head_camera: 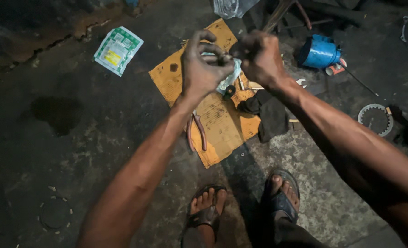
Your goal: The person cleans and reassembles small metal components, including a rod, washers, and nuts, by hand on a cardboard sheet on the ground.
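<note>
Head view, looking straight down: the grease-darkened left hand [203, 64] and right hand [258, 55] meet above a torn sheet of orange-brown cardboard [222, 124] lying on the stained concrete floor [75, 138]. Left fingers curl in and pinch a small dark metal part [225, 58] at its near end; the right hand is clenched tight around the other end, so the part sits held between both, in the air. Its shape is too dark to make out.

Below lie red-handled pliers [197, 131], a crumpled black rag [266, 112] and a pale plastic wrapper [229, 78] (partly hidden by the hands). A blue cylindrical housing [320, 51] and a toothed metal ring [375, 118] rest apart, so I judge the work mid-way: pieces out, nothing refitted.
</note>
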